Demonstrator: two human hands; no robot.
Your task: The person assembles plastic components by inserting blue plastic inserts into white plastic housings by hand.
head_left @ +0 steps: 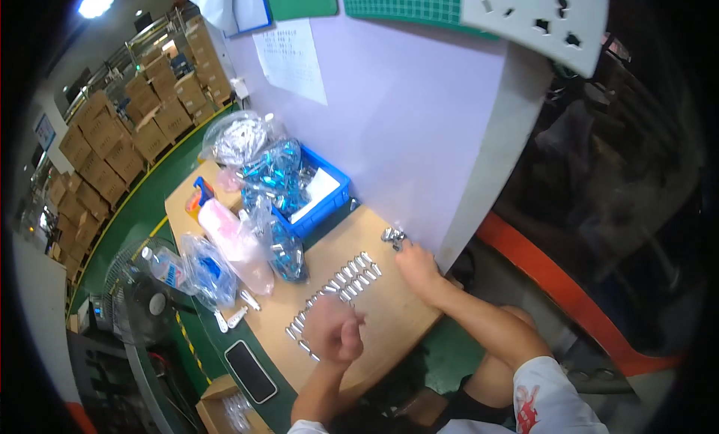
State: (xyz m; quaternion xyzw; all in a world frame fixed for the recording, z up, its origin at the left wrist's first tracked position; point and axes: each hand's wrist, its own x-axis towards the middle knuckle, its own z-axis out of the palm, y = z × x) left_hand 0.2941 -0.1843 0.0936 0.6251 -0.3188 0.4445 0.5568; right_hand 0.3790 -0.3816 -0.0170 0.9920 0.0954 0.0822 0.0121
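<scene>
Rows of small silver metal pieces (358, 276) lie side by side on the wooden tabletop (397, 318). My left hand (335, 331) hovers over the near end of these rows, covering part of them. It is blurred, and whether anything sits in its fingers does not show. At the right, beside the partition, my right hand (419, 271) has its fingertips closed at a little heap of shiny metal parts (392, 236). Its fingers look pinched on one of those parts, partly hidden by the hand itself.
Behind the rows stands a blue bin (323, 216) with bagged blue parts (278, 168). A pink bag (234, 243), a water bottle (166, 268) and a phone (251, 372) lie left. The pale partition (389, 119) rises at the back. An open carton (217, 404) sits below.
</scene>
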